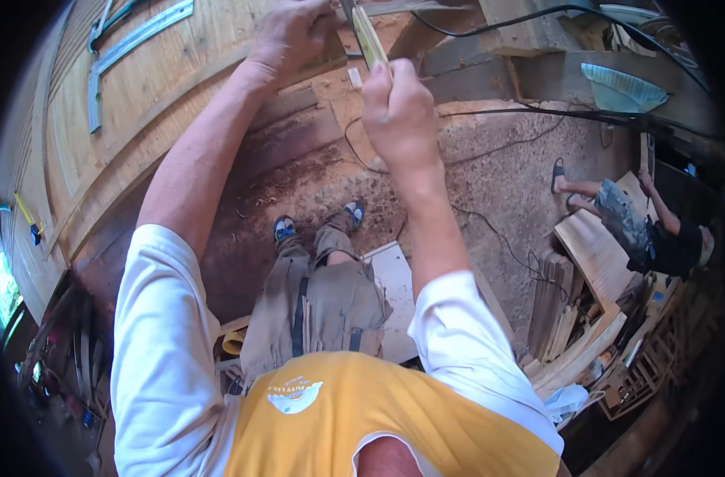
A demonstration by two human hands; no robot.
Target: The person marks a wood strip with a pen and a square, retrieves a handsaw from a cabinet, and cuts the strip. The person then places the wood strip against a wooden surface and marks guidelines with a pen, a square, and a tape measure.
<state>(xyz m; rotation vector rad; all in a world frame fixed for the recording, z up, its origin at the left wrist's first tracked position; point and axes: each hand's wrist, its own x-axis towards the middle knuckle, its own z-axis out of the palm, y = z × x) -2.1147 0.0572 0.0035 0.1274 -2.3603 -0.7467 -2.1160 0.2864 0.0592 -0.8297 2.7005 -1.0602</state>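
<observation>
Both my arms reach forward to the top edge of the head view. My right hand [402, 107] is closed in a fist around a narrow wooden strip [370, 41], which points up and away from it. My left hand [292, 33] is beside the strip's far end, fingers curled together. A dark, thin piece [347, 9] lies between the left fingers and the strip; whether the left hand grips it is hard to make out. A small pale block [354, 78] sits just below the hands.
A large wooden panel [172, 103] at left carries a metal square [94, 95] and a tape measure [35, 232]. Black cables [490, 226] trail across the dusty floor. At right, a person [657, 230] is near stacked boards [589, 262]. A pale green bowl-shaped piece [625, 87] lies at upper right.
</observation>
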